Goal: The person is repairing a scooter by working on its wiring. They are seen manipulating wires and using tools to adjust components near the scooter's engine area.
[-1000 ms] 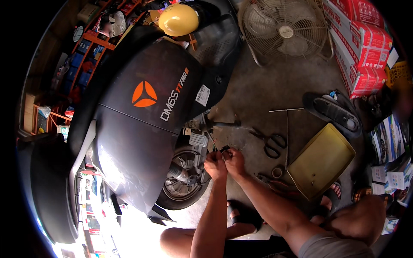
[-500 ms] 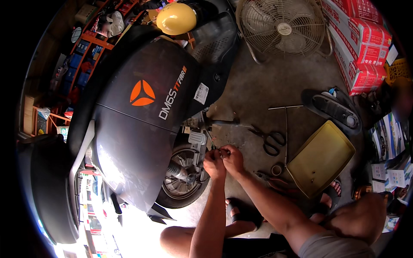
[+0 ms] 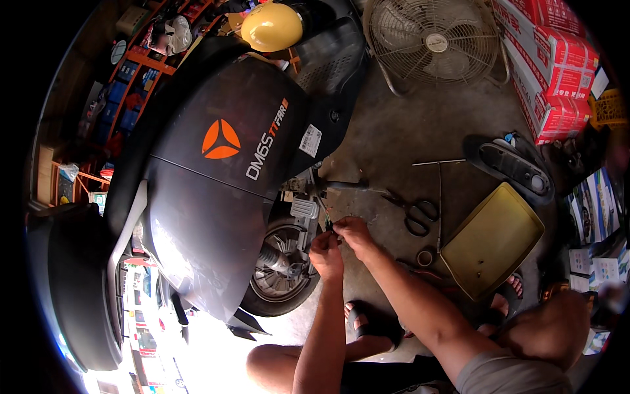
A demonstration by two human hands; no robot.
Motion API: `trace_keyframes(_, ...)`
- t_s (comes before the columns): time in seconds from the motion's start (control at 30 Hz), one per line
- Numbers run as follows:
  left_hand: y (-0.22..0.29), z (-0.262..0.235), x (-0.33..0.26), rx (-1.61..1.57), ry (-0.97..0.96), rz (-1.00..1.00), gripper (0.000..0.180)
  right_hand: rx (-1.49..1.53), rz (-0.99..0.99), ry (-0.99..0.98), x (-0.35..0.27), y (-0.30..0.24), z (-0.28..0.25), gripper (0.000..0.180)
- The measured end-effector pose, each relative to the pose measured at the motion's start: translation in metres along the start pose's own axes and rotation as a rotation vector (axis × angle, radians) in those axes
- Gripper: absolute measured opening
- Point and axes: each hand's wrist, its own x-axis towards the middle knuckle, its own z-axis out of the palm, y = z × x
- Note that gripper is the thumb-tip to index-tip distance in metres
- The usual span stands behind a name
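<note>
Beside the rear wheel [image 3: 281, 262] of a dark grey electric scooter [image 3: 190, 210], my two hands meet fingertip to fingertip. A bundle of thin wires [image 3: 327, 214] comes down from the scooter past its ridged metal footrest [image 3: 304, 209] to my fingers. My left hand [image 3: 326, 257] is closed in a pinch on a dark end of the wires. Just right of it, my right hand [image 3: 354, 234] also pinches at the same dark end. My fingers hide most of the piece between them.
On the floor to the right lie black-handled scissors [image 3: 420, 218], a T-handle wrench [image 3: 439, 197], a tape roll [image 3: 425, 257], red-handled pliers [image 3: 426, 272], a yellow tray [image 3: 492, 243] with small parts, and a black cover [image 3: 515, 169]. A floor fan [image 3: 433, 43] and red-white boxes [image 3: 558, 72] stand beyond.
The view has shifted slightly. My fingertips have moved a little apart, showing more of the dark wire end between them. My right hand has turned slightly.
</note>
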Motion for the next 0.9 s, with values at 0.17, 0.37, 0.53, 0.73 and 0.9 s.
trace_keyframes(0.17, 0.000, -0.006, 0.005, -0.135, -0.040, -0.115, 0.019, 0.086, 0.054, -0.091, -0.002, -0.004, -0.009, 0.004)
trace_keyframes(0.37, 0.009, -0.009, 0.007, -0.191, -0.025, -0.107, 0.016, 0.091, -0.033, -0.123, -0.003, -0.003, -0.006, 0.005)
trace_keyframes(0.53, 0.017, -0.006, 0.001, -0.263, 0.012, -0.040, 0.015, 0.086, -0.141, -0.112, 0.000, 0.010, -0.003, 0.014)
trace_keyframes(0.73, 0.031, -0.004, -0.001, -0.237, -0.099, 0.125, 0.018, -0.214, -0.453, 0.060, 0.004, 0.024, 0.005, 0.024)
trace_keyframes(0.9, 0.026, -0.008, 0.001, -0.092, -0.106, 0.114, 0.014, -0.413, -0.385, 0.221, 0.001, 0.018, 0.003, 0.022)
